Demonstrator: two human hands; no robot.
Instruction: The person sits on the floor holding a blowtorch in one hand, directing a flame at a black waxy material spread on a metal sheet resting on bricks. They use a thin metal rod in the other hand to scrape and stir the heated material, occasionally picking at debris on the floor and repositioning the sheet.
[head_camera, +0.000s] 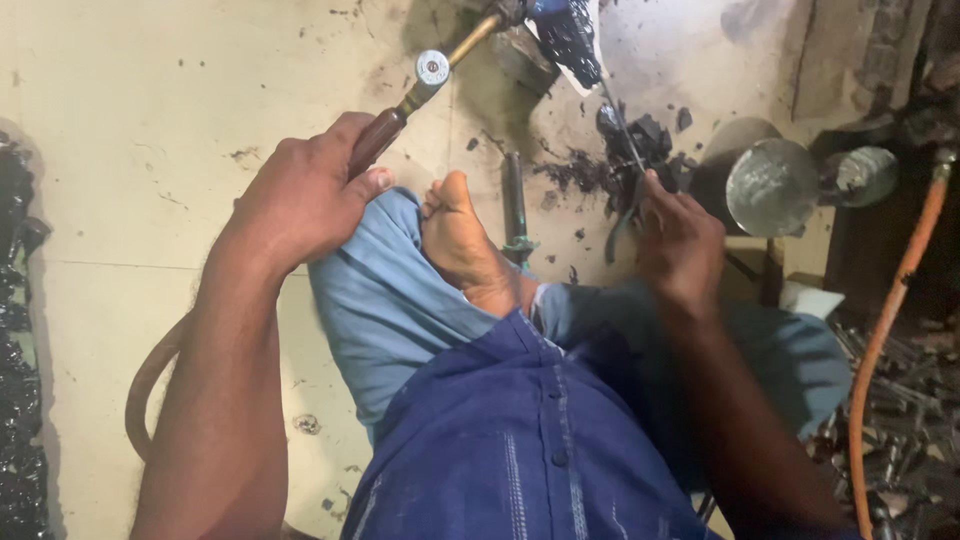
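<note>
Single head-mounted view. It looks steeply down from above the seated person's lap onto the floor (150, 130), at close range. Both forearms enter from the bottom edge; the floor ahead fills the top.

Left hand (305, 195) closed in a fist-like grip, thumb laid forward, forearm stretched ahead. Right hand (680, 240) curled, fingers (655, 195) pinched together, wrist bent down. Bare foot (460, 235) tucked between.

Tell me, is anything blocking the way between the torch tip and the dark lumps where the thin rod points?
Nothing visible does. The left hand holds the torch; its tip sits just above the dark lumps. The right hand holds the thin rod into them.
</note>
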